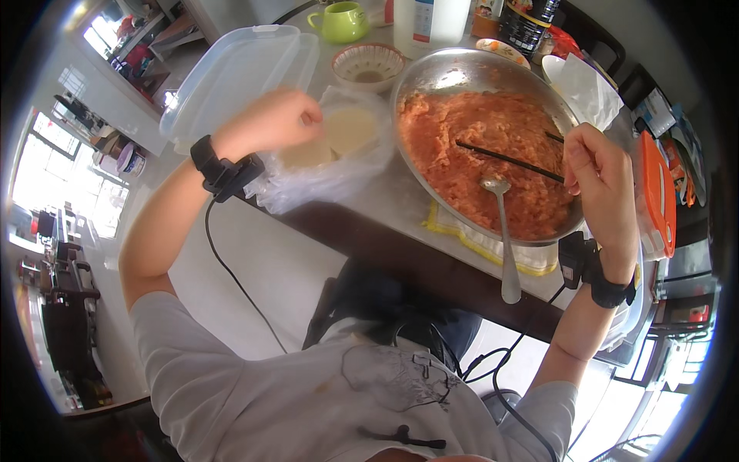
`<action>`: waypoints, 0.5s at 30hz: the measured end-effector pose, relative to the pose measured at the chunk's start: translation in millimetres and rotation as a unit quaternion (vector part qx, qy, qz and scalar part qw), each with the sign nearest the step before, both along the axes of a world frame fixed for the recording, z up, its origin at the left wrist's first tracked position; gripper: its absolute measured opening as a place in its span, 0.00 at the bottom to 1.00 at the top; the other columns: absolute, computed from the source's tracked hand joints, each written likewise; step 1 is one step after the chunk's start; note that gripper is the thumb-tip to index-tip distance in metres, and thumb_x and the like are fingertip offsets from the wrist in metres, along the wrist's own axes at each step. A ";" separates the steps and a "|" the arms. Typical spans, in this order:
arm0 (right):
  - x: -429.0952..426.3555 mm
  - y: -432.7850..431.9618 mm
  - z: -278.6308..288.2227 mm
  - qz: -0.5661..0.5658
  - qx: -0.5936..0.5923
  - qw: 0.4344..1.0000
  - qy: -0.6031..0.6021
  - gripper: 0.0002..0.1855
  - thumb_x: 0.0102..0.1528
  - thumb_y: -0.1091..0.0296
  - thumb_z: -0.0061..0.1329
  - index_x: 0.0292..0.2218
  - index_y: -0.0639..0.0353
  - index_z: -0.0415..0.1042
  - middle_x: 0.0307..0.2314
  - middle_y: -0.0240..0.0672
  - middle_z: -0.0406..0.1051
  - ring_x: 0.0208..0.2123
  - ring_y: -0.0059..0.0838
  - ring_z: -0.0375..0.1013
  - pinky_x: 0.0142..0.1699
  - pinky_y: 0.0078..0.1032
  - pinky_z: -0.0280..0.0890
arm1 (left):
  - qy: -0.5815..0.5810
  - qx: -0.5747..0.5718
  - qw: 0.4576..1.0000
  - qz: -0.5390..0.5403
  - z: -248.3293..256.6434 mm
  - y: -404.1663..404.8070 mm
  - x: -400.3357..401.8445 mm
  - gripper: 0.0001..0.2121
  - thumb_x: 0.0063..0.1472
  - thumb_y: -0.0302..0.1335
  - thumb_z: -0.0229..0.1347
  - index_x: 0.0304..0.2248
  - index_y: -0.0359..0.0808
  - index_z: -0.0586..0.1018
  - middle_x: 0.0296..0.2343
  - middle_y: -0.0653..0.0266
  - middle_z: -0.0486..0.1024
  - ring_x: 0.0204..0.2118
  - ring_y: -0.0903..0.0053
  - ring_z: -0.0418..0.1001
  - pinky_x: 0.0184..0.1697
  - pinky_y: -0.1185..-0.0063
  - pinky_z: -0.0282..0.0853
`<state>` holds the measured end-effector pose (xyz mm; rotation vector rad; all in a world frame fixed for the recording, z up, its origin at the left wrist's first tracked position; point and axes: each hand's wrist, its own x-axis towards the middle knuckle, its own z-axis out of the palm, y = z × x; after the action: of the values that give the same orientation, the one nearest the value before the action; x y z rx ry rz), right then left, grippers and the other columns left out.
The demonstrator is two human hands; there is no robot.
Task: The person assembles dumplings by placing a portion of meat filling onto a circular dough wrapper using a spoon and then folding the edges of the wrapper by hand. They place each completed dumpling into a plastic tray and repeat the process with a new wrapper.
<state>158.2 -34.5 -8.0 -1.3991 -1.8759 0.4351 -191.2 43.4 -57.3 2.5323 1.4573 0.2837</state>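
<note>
My right hand (600, 179) grips dark chopsticks (508, 159) at the right rim of a wide steel basin (441, 66). Reddish minced filling (462, 133) spreads inside the basin, and the chopsticks reach over it. A metal spoon (507, 248) leans in the filling, its handle hanging over the near rim. To the left, my left hand (283, 121), somewhat blurred, is curled above round pale dough wrappers (352, 131) in a clear plastic bag (312, 187). Whether its fingers hold anything cannot be seen. Under the basin lies a cloth with a yellow edge (491, 251).
A translucent plastic container (231, 75) stands at the back left. Behind the wrappers are a patterned bowl (368, 60), a green mug (344, 23) and a large white container (430, 26). An orange-lidded box (657, 193) stands right of my right hand. Cables hang from both wrists.
</note>
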 end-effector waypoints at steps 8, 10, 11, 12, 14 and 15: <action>0.2 4.3 -3.6 -0.015 0.001 1.000 0.006 0.05 0.47 0.75 0.41 0.22 0.67 0.64 0.13 0.30 0.62 0.16 0.14 0.61 0.21 0.14 0.55 | 0.054 -0.019 0.998 -0.014 -12.3 -9.4 -15.4 0.14 0.43 0.30 0.52 0.31 0.32 0.74 0.23 0.58 0.69 0.26 0.68 0.67 0.29 0.78 0.63; 2.1 6.3 -5.3 -0.002 0.024 1.000 -0.010 0.03 0.46 0.77 0.42 0.23 0.66 0.65 0.14 0.30 0.63 0.17 0.14 0.62 0.22 0.13 0.57 | 0.032 0.019 0.999 -0.040 -17.3 -8.2 -18.9 0.14 0.44 0.30 0.52 0.32 0.33 0.74 0.25 0.57 0.68 0.27 0.68 0.66 0.30 0.78 0.63; 2.5 6.5 -5.4 -0.001 0.023 1.000 -0.010 0.03 0.46 0.77 0.42 0.23 0.66 0.65 0.14 0.30 0.63 0.17 0.14 0.62 0.22 0.13 0.57 | 0.031 0.004 0.999 -0.042 -18.2 -6.0 -19.9 0.14 0.44 0.29 0.52 0.33 0.33 0.73 0.25 0.57 0.68 0.27 0.68 0.67 0.30 0.78 0.63; 2.8 7.1 -5.4 0.002 0.018 1.000 -0.009 0.02 0.46 0.78 0.42 0.23 0.66 0.64 0.14 0.30 0.63 0.17 0.14 0.62 0.23 0.13 0.58 | 0.029 -0.012 0.999 -0.044 -19.1 -4.4 -20.4 0.14 0.45 0.29 0.51 0.34 0.33 0.73 0.26 0.56 0.68 0.27 0.68 0.67 0.31 0.78 0.63; 2.9 8.6 -6.0 0.005 0.012 1.000 -0.008 0.01 0.45 0.79 0.42 0.23 0.66 0.64 0.14 0.30 0.64 0.17 0.14 0.62 0.23 0.13 0.58 | 0.014 -0.025 0.999 -0.037 -16.7 -6.6 -18.9 0.13 0.46 0.29 0.51 0.33 0.33 0.73 0.26 0.56 0.68 0.27 0.68 0.67 0.31 0.78 0.63; 3.7 8.1 -5.5 0.001 0.018 1.000 -0.009 0.01 0.46 0.78 0.42 0.23 0.66 0.64 0.15 0.29 0.64 0.17 0.14 0.62 0.23 0.12 0.58 | 0.000 -0.035 0.999 -0.033 -15.0 -7.1 -17.4 0.12 0.47 0.28 0.50 0.33 0.33 0.73 0.26 0.56 0.68 0.28 0.69 0.67 0.31 0.78 0.63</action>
<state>161.9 -26.4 -13.5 -1.3815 -1.8898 0.3894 -208.7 36.3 -72.3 2.5186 1.3566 0.2170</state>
